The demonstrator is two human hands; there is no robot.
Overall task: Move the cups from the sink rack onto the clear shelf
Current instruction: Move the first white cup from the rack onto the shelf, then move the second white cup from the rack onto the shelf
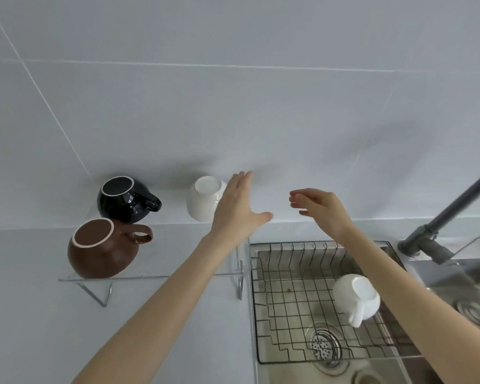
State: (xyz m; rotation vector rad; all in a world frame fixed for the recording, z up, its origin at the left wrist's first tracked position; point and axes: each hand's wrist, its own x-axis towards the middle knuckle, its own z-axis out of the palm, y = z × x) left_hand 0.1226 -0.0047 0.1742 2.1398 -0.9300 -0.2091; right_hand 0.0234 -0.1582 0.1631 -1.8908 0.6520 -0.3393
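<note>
Hands empty: left (pixel 237 206) splayed, right (pixel 320 207) curled; glossy white mug (pixel 354 297) (upturned) in wire rack (pixel 283 314).

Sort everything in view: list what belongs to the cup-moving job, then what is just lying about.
Belongs to the job:
- white mug in the sink rack
- clear shelf
- black cup, brown cup, white cup, all upside down on the shelf
- left hand, right hand, both empty

Just there:
- faucet
- sink drain
</note>
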